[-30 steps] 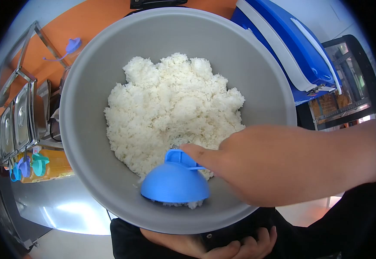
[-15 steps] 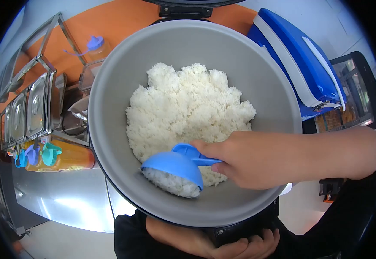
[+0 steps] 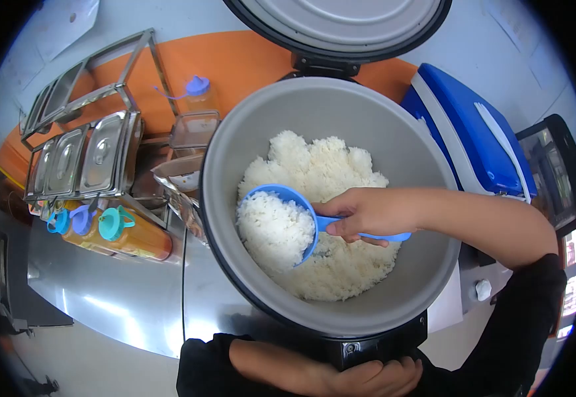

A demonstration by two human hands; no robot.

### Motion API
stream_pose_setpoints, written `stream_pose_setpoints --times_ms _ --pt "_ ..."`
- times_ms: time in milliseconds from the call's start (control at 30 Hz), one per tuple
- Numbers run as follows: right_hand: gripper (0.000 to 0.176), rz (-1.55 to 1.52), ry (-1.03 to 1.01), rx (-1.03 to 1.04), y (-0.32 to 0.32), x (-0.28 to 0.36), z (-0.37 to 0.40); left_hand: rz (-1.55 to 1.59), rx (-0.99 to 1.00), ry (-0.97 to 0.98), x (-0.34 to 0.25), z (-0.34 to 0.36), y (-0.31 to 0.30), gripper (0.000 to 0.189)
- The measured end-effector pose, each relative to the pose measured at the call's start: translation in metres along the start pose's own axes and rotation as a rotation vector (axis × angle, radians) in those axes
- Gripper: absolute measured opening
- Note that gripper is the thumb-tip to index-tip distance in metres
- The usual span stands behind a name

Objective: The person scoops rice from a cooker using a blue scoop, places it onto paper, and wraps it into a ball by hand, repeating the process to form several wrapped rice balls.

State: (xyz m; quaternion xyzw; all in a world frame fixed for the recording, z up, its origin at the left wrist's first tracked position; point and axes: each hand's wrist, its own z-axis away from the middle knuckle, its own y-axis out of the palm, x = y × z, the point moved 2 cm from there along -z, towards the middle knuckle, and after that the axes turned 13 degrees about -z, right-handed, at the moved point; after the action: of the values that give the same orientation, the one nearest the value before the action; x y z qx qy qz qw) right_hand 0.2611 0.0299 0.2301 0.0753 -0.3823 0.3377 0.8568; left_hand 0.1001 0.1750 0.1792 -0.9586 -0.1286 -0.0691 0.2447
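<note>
A person's right hand [image 3: 367, 212] is clamped on the handle of one blue scoop [image 3: 276, 194], thumb on top and fingers wrapped beneath; the scoop's bowl is heaped with white rice and held level above the left half of the one grey cooker pot [image 3: 225, 152]; more cooked rice [image 3: 331, 159] lies piled in the pot under and behind it. The cooker's single lid [image 3: 337, 23] stands open at the far edge; the left hand [image 3: 341, 378] rests against the cooker's black front at the near edge of the steel counter [image 3: 122, 298], fingers curled, though whether it grips anything cannot be told. Toward the counter's left edge, three squeeze bottles [image 3: 112, 225] lie side by side, capped blue, blue and teal; three lidded steel pans [image 3: 102, 152] sit in a rack just behind them; one blue-capped bottle [image 3: 198, 89] stands near the far edge. One blue cooler box [image 3: 473, 145] sits to the pot's right.
</note>
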Motion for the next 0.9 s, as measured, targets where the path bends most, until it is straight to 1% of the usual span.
stream_pose_setpoints --times_ms 33,100,133,200,233,267,300,333,367,433,467,500,533,567,633,667,700,767,800,867,900 --pt "0.042 0.011 -0.009 0.0 -0.002 -0.003 -0.002 -0.013 -0.002 0.005 0.001 0.0 -0.001 0.021" --pt "0.026 -0.226 0.048 0.065 -0.004 -0.009 -0.004 0.025 0.018 0.002 0.002 -0.002 -0.003 0.02" --pt "0.026 -0.221 0.041 0.063 -0.004 -0.01 -0.003 0.019 0.016 0.007 0.003 -0.002 -0.003 0.02" --pt "0.016 -0.373 0.06 0.098 -0.003 -0.011 0.001 0.023 0.022 0.002 0.004 -0.003 -0.003 0.02" --pt "0.016 -0.371 0.053 0.094 -0.003 -0.012 0.001 0.021 0.021 0.009 0.005 -0.003 -0.004 0.02" --pt "0.028 -0.353 0.045 0.098 -0.004 -0.012 0.0 0.019 0.031 0.007 0.007 -0.004 -0.006 0.019" --pt "0.048 -0.335 0.037 0.101 -0.004 -0.012 0.002 0.018 0.042 0.005 0.007 -0.004 -0.007 0.019" --pt "0.048 -0.335 0.032 0.096 -0.005 -0.011 0.005 -0.023 0.069 -0.058 0.0 0.006 -0.001 0.023" --pt "0.048 -0.35 0.006 0.075 -0.007 -0.009 0.008 -0.023 0.066 -0.05 0.002 0.003 -0.003 0.023" --pt "0.048 -0.368 -0.026 0.051 -0.01 -0.003 0.015 0.042 0.107 -0.025 0.01 -0.001 -0.007 0.014" --pt "0.049 -0.34 -0.049 0.002 -0.012 0.001 0.017 0.025 0.148 0.02 0.009 0.002 -0.008 0.024" --pt "0.049 -0.316 -0.073 -0.046 -0.015 0.004 0.019 0.029 0.152 0.027 0.008 0.002 -0.009 0.024" --pt "0.038 -0.311 -0.117 -0.11 -0.02 0.0 0.014 0.05 0.159 0.005 0.008 0.002 -0.009 0.024" --pt "0.038 -0.33 -0.121 -0.109 -0.022 -0.001 0.011 0.075 0.17 -0.019 0.008 0.002 -0.009 0.025" --pt "0.046 -0.135 -0.01 -0.161 -0.027 -0.006 0.0 0.076 0.174 -0.023 0.008 0.0 -0.009 0.025" --pt "0.042 0.005 0.017 -0.162 -0.031 -0.012 -0.013 0.058 0.161 -0.036 0.008 0.0 -0.009 0.025" --pt "0.042 -0.016 0.013 -0.16 -0.027 -0.016 -0.021 0.072 0.176 -0.029 0.007 0.001 -0.008 0.025" --pt "0.036 0.206 0.084 -0.155 -0.019 -0.015 -0.033 0.069 0.15 -0.053 0.007 0.0 -0.006 0.024" --pt "0.036 0.198 0.08 -0.156 -0.016 -0.012 -0.037 0.072 0.156 -0.048 0.007 0.0 -0.005 0.024" --pt "0.032 0.389 0.162 -0.09 -0.007 -0.008 -0.041 0.083 0.119 -0.07 0.006 -0.001 -0.004 0.023" --pt "0.032 0.385 0.16 -0.089 -0.004 -0.006 -0.041 0.084 0.122 -0.07 0.005 0.0 -0.001 0.023"
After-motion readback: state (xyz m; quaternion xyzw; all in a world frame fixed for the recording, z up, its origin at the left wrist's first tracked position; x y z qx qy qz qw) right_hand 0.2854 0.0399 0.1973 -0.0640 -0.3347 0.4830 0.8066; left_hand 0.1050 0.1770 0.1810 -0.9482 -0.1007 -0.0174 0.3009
